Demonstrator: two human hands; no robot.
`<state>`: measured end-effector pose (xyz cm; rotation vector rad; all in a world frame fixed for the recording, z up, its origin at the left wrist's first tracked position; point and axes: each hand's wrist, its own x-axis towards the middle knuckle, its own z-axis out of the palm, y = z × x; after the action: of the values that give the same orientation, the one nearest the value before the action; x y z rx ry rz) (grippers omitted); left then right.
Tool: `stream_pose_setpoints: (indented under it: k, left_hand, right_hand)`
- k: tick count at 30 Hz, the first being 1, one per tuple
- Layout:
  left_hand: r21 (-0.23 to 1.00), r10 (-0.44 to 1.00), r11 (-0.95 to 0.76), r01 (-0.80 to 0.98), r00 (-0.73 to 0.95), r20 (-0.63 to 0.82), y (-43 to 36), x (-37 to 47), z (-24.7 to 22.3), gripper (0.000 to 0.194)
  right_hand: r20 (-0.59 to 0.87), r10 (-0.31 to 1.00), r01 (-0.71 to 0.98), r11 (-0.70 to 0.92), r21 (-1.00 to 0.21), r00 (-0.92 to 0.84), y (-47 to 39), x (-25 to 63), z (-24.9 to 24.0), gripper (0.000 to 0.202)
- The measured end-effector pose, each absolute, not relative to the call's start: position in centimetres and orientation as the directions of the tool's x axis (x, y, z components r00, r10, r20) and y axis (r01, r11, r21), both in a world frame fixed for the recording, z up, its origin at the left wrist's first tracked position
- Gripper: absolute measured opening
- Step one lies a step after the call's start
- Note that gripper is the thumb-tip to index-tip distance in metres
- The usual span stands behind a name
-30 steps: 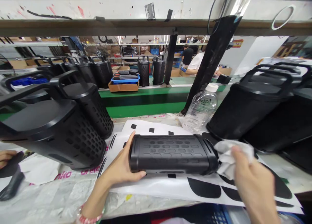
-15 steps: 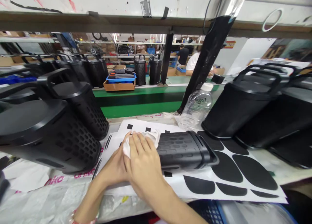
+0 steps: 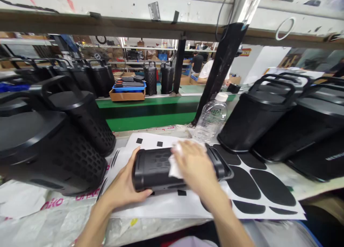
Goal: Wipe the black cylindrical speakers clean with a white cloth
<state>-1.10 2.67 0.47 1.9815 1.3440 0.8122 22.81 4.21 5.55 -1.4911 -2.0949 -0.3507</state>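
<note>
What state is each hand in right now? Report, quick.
Left hand: holding the black casing by one end.
Right hand: holding a white cloth against it.

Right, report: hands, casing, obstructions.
Left hand gripping left end of black casing; right hand holding white cloth on top. Casing lying on white sheet. Bottle behind, not blocking.

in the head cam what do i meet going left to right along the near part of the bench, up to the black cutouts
Loose white paper → left hand → uncovered face of the black speaker → white wipe → right hand → rightmost large black cutout.
</note>
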Motion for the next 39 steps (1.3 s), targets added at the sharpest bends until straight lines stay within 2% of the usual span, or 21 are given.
stream_pose_setpoints:
  k: [4,7,11,15,18,20,26,34,39]
  left_hand:
    - [0.776,0.944,-0.28,0.566,0.31,0.114,2.5,-0.8,1.0,0.122]
    - [0.798,0.939,-0.284,0.531,0.323,0.119,2.6,-0.7,1.1,0.125]
    - [0.818,0.931,-0.299,0.492,0.337,0.138,2.6,-0.7,0.8,0.126]
    - [0.826,0.936,-0.28,0.489,0.332,0.12,2.7,-0.6,0.6,0.13]
    - [0.832,0.941,-0.26,0.489,0.323,0.105,2.7,-0.5,0.7,0.131]
    - [0.835,0.942,-0.254,0.488,0.321,0.099,2.7,-0.5,0.9,0.131]
    - [0.822,0.937,-0.275,0.498,0.331,0.112,2.6,-0.4,0.8,0.131]
    - [0.827,0.935,-0.272,0.491,0.338,0.107,2.6,-0.5,0.7,0.131]
    - [0.823,0.944,-0.245,0.513,0.318,0.083,2.6,-0.5,0.8,0.129]
  right_hand:
    - [0.595,0.783,0.96,0.274,-0.065,-0.183,4.7,26.1,4.6,0.048]
    - [0.621,0.738,0.937,0.349,-0.016,-0.264,4.0,24.3,4.2,0.044]
    - [0.634,0.718,0.855,0.491,-0.169,-0.287,3.5,20.5,5.3,0.052]
    - [0.52,0.73,0.704,0.643,-0.302,-0.444,4.0,19.3,6.8,0.046]
    - [0.448,0.779,0.647,0.62,-0.445,-0.438,4.4,19.2,7.3,0.035]
    - [0.408,0.789,0.617,0.614,-0.492,-0.46,4.4,19.0,7.4,0.029]
    - [0.359,0.757,0.566,0.649,-0.509,-0.546,4.1,18.8,7.4,0.024]
    - [0.353,0.73,0.566,0.68,-0.466,-0.585,4.2,19.1,7.5,0.027]
    - [0.416,0.736,0.592,0.677,-0.437,-0.535,4.1,18.9,7.4,0.037]
